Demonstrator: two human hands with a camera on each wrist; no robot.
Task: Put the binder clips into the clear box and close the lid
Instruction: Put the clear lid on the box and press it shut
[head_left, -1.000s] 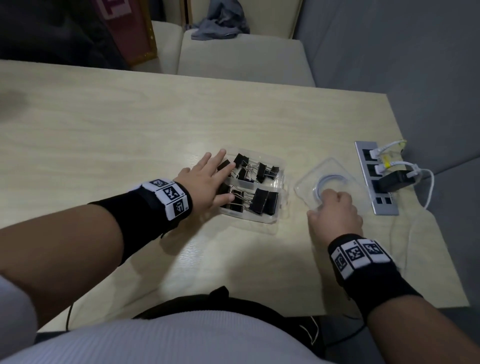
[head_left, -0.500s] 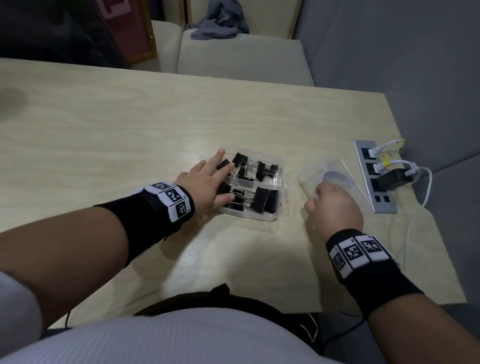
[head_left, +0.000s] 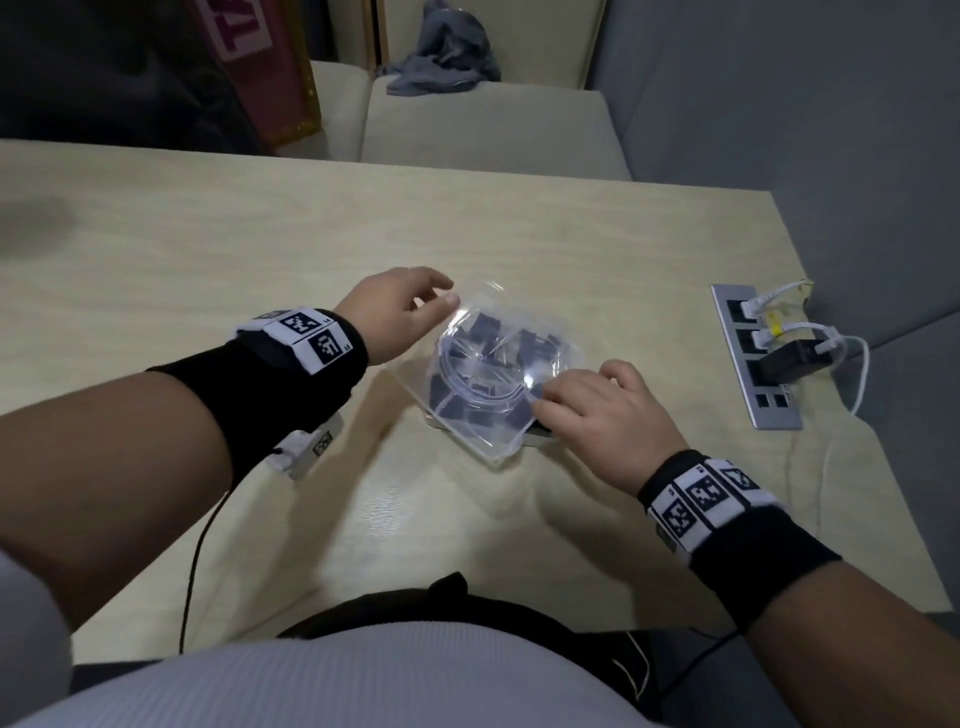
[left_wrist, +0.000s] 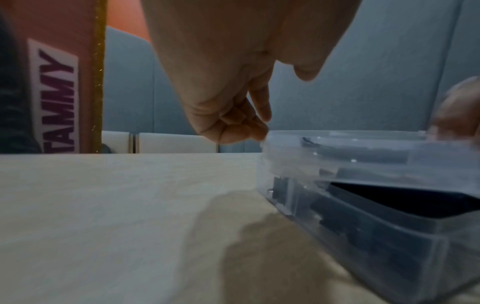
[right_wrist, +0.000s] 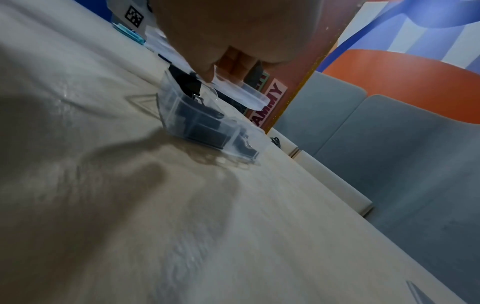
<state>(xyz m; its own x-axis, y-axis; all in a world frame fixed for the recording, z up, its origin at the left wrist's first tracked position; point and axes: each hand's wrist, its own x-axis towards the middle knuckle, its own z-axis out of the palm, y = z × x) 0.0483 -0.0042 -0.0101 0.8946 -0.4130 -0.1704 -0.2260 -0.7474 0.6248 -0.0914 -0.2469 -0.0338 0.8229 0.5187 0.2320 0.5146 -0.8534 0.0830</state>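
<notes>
The clear box (head_left: 540, 440) stands mid-table with several black binder clips (head_left: 483, 327) inside. The clear lid (head_left: 493, 364) lies tilted over it, not seated; in the left wrist view a gap shows between the lid (left_wrist: 363, 148) and the box wall (left_wrist: 389, 246). My right hand (head_left: 561, 400) pinches the lid's near-right edge, and in the right wrist view its fingers (right_wrist: 207, 70) hold the lid (right_wrist: 241, 90) above the box (right_wrist: 182, 111). My left hand (head_left: 436, 293) is at the lid's far-left corner, its loosely curled fingertips (left_wrist: 252, 129) touching the rim.
A grey power strip (head_left: 753, 358) with plugs and white cables lies at the right table edge. A small white tagged device (head_left: 311, 447) sits under my left forearm, with a black cable (head_left: 197, 545) trailing toward me. Cushioned seats (head_left: 483, 124) stand beyond the far edge.
My right hand lifted the lid from beside the power strip and carried it left over the box. My left hand came off the clips and moved to the lid's far-left corner.
</notes>
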